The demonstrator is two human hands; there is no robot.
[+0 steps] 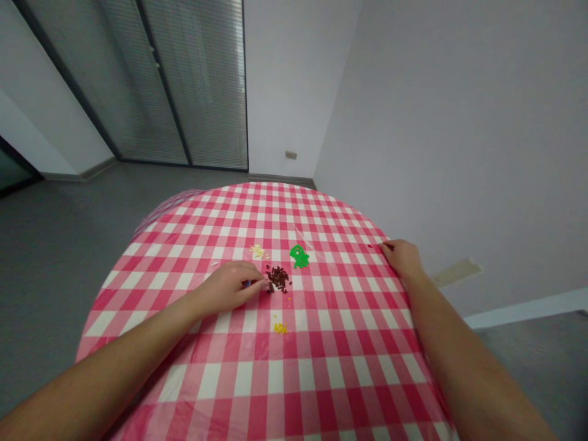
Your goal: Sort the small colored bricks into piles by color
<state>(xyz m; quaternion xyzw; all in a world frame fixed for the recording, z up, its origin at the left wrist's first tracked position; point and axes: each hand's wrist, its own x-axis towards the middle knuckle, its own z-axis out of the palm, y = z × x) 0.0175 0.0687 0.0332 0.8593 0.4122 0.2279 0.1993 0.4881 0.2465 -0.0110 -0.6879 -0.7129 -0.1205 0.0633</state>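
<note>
My left hand (227, 286) rests on the red-and-white checked tablecloth (257, 373), its fingertips touching the edge of a heap of small dark brown pieces (278, 278). A tiny bluish bit (247, 283) shows between its fingers, but what they hold is too small to tell. Farther right, my right hand (402, 257) lies near the table's edge with its fingertips close to a few tiny red bits (370, 245). A green cluster of small pieces (299, 256), a cream cluster (257, 251) and a yellow cluster (280, 328) lie around the brown heap.
The cloth covers a round table, whose curved edge (275, 184) runs beyond the piles. Grey floor (92, 214) surrounds it. A pale wall (436, 122) stands to the right, and a glass door with blinds (184, 86) stands at the far left.
</note>
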